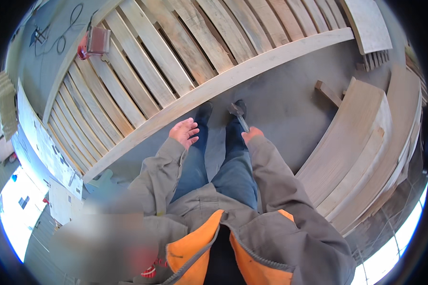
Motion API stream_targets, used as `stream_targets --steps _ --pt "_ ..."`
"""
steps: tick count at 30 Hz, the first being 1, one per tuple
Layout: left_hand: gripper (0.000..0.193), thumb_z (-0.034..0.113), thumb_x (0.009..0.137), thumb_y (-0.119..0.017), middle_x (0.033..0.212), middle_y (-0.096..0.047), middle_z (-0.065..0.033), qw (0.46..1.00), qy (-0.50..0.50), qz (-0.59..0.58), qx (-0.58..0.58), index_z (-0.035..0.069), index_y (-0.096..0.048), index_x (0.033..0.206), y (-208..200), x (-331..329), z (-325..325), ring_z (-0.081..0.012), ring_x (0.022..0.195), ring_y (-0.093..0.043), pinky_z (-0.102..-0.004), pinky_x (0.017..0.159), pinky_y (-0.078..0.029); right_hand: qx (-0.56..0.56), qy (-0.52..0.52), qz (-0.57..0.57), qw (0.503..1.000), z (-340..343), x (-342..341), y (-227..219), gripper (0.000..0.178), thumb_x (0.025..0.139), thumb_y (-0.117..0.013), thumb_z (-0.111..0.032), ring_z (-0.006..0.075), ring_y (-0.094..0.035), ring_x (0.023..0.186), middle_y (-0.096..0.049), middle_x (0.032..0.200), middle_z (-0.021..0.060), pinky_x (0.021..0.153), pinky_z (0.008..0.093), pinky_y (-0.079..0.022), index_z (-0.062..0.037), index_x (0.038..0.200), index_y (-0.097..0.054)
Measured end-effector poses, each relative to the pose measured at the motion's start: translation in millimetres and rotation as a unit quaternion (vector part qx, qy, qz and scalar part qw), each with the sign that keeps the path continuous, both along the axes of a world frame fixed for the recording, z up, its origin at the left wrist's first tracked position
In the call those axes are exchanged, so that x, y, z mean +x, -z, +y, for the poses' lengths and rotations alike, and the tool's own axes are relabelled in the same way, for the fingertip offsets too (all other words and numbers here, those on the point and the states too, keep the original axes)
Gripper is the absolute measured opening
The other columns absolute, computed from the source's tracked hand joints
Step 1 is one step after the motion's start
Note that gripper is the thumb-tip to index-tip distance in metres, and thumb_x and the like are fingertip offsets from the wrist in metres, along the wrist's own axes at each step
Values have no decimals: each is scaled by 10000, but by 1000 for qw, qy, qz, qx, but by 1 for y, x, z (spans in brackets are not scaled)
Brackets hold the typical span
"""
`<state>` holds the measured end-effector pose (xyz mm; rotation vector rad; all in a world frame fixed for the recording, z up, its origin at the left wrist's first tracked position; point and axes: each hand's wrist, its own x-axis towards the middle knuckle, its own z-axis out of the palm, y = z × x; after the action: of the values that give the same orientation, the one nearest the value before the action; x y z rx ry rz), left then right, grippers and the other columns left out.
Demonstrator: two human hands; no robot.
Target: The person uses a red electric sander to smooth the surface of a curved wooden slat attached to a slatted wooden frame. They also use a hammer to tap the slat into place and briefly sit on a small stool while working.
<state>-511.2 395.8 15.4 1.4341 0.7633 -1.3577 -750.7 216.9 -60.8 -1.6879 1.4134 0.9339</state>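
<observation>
My right hand (253, 134) is closed around the handle of a hammer (236, 111), its dark head pointing away from me above my right shoe. Held out in front of my left leg, my left hand (184, 133) is empty, with the fingers apart and slightly curled. Just beyond both hands runs the pale near rail (214, 86) of a large slatted wooden frame (185, 40). Its slats lie side by side with narrow gaps, and neither hand touches it.
A red and brown boxy thing (98, 41) rests on the slats at the far left, near a dark cable (61, 45) on the floor. To my right lie stacked wide boards (347, 137) and a short wooden block (328, 93). A blurred patch covers the lower left.
</observation>
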Motion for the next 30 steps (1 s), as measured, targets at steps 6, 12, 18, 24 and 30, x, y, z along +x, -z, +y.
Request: stream_targets --steps 6,12,18,24,30 --pt "405 354 912 -748 1105 -651 -50 996 -88 2 -26 101 -595 1189 36 -37 -23 -188 987 -626 -366 785 -519 25 -74 -82 994 -47 51 40 433 864 -700 -333 439 -630 1081 -674 1103 276 946 469 -509 12 1113 -621" --pt "368 339 933 -723 1085 -662 -41 997 -79 20 -10 97 -602 1184 57 -68 -30 -184 973 -630 -362 801 -515 39 -117 -124 985 -52 81 96 419 850 -705 -347 442 -638 1040 -681 1057 267 915 476 -512 7 1061 -629" --pt "397 349 937 -712 1084 -656 -48 998 -54 18 26 83 -598 1209 66 -72 -13 -184 969 -630 -358 800 -517 75 -91 -187 975 -40 97 80 422 851 -713 -350 456 -646 984 -678 1000 280 860 477 -519 4 1061 -621" --pt "397 341 953 -688 1082 -653 -49 999 -35 25 25 69 -592 1227 71 -69 -4 -175 956 -634 -341 788 -523 92 -20 -221 971 -31 103 46 435 842 -731 -360 451 -652 940 -679 967 274 824 479 -523 15 1029 -615" --pt "430 365 956 -682 1120 -647 -50 999 -46 11 -22 65 -579 1245 72 -55 -16 -179 986 -628 -351 812 -519 66 -34 -233 970 -38 103 59 453 829 -741 -379 442 -655 940 -683 944 270 812 478 -523 5 1037 -620"
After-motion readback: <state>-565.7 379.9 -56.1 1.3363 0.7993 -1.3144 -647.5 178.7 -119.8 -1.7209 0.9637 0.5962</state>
